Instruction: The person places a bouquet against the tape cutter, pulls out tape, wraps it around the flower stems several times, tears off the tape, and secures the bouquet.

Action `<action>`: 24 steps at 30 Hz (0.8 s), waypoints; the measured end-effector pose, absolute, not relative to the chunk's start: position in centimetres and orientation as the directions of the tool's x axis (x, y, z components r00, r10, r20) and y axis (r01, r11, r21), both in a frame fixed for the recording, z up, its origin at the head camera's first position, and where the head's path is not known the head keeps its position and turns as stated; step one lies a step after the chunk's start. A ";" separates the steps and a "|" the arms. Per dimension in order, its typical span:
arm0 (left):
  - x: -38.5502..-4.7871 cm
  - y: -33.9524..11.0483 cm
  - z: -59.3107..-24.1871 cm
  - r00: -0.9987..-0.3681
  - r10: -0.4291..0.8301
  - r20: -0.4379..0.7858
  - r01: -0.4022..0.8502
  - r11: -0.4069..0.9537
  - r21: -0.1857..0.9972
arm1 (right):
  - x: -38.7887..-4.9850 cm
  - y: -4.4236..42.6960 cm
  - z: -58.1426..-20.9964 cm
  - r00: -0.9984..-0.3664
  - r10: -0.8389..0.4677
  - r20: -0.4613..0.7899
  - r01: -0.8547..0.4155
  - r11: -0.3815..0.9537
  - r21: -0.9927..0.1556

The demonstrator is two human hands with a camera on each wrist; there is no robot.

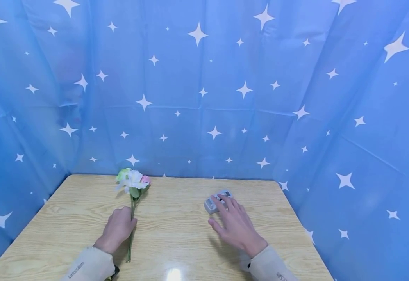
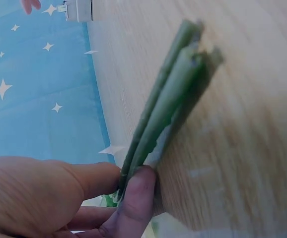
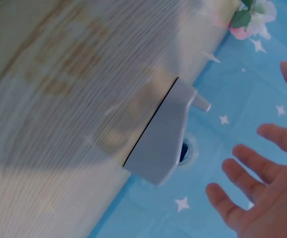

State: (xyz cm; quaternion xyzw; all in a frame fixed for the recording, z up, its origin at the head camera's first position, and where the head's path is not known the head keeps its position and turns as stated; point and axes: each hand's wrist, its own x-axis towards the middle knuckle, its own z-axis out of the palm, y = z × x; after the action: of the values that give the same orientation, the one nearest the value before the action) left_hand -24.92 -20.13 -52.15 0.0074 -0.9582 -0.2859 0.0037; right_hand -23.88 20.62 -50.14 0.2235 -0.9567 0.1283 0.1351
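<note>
The left hand (image 1: 118,228) grips the green stems (image 1: 131,238) of a small bunch of artificial flowers (image 1: 133,180) in white, pink and pale green. In the left wrist view, thumb and fingers of the left hand (image 2: 84,198) pinch the stems (image 2: 171,94), whose cut ends point away. The right hand (image 1: 237,226) hovers with spread fingers at a small grey device (image 1: 211,206), partly covering it in the head view. A gap shows between the right hand (image 3: 267,183) and the device (image 3: 161,136) in the right wrist view.
A wood-grain table (image 1: 176,234) lies under both hands. A blue curtain (image 1: 183,86) with white stars hangs behind the table and at both sides. The flowers lie left of the device, near the table's back edge.
</note>
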 end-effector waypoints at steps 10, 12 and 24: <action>-24.5 -19.1 -51.8 -0.999 -0.018 0.036 0.008 0.784 0.620 | -23.7 19.5 -50.0 -0.847 -0.411 0.337 -0.490 0.850 -0.193; -24.4 -18.8 -51.9 -0.999 -0.014 0.041 0.015 0.778 0.628 | -23.6 19.3 -50.1 -0.844 -0.417 0.336 -0.497 0.845 -0.199; -24.3 -16.5 -52.2 -0.999 -0.003 0.052 0.035 0.705 0.708 | -23.5 18.3 -50.1 -0.821 -0.447 0.354 -0.530 0.828 -0.184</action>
State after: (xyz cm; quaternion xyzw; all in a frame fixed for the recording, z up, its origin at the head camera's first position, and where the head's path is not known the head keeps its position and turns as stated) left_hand -24.28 -16.53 -52.19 -0.0087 -0.9230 -0.3839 0.0244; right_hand -23.52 18.30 -50.14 0.2587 -0.9442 0.1383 0.1498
